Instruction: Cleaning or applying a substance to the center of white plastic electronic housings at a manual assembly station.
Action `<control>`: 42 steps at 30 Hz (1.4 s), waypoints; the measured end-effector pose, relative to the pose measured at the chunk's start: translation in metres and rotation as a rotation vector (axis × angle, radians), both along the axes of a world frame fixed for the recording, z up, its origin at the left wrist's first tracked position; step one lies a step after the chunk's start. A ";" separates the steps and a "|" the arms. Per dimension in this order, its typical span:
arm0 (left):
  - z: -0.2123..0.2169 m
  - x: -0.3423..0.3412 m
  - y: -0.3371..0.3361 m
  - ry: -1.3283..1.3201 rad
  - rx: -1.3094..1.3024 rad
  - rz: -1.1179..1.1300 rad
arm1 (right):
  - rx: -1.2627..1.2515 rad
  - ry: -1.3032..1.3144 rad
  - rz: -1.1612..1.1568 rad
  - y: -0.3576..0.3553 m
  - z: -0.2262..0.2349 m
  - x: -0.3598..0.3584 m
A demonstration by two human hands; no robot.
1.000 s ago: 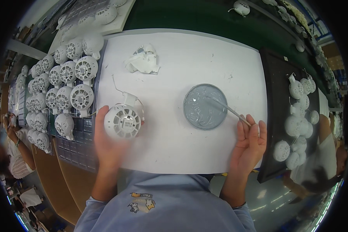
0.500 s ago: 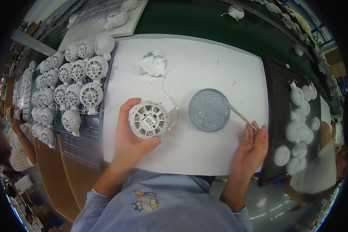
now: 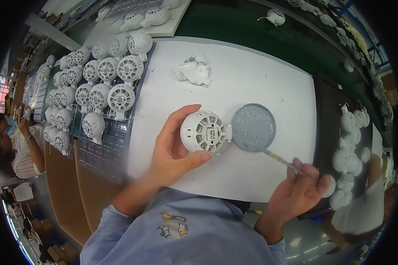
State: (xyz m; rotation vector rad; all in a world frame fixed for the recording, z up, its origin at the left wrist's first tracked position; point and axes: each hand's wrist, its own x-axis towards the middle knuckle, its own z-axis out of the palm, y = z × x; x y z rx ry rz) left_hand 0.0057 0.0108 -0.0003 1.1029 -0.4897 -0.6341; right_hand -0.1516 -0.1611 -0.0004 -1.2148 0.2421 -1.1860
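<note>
My left hand [image 3: 172, 152] grips a round white vented plastic housing [image 3: 203, 131], held just above the white work mat [image 3: 269, 79] with its grille facing up. The housing sits right against the left rim of a shallow round dish of grey paste [image 3: 253, 126]. My right hand [image 3: 298, 190] pinches a thin brush [image 3: 269, 153] whose tip rests in the near part of the dish. A crumpled white rag [image 3: 192, 70] lies on the mat farther back.
Several identical white housings [image 3: 106, 84] stand in rows on a dark grid tray [image 3: 115, 145] to the left. More white parts [image 3: 351, 145] lie on a dark tray at the right. Another person [image 3: 13, 145] sits at the far left. A green table surface [image 3: 252, 26] runs behind.
My left hand has carried the housing rightward across the mat until it meets the dish. My right hand with the brush stays near the mat's front right.
</note>
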 end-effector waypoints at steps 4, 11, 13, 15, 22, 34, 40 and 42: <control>0.001 0.002 0.004 -0.040 -0.012 -0.011 | -0.247 0.018 0.018 0.010 0.006 0.006; 0.003 0.002 0.008 -0.004 -0.022 -0.030 | -0.220 0.049 0.071 0.016 0.006 0.009; 0.003 0.002 0.009 0.002 -0.029 -0.034 | -0.265 0.069 0.089 0.018 0.006 0.011; 0.003 0.002 0.010 0.002 -0.029 -0.030 | -0.269 0.073 0.085 0.019 0.005 0.012; 0.001 0.002 0.011 -0.024 -0.026 -0.021 | -0.219 0.150 0.013 0.019 0.005 0.012; 0.002 -0.005 0.019 0.097 -0.084 -0.011 | 0.086 0.099 -0.106 0.018 0.004 0.017; 0.035 0.003 0.064 0.726 -0.367 -0.176 | 0.232 0.179 -0.295 -0.004 -0.011 0.010; 0.036 0.017 0.113 0.276 -0.292 -0.078 | 0.272 0.238 -0.282 -0.009 -0.018 0.011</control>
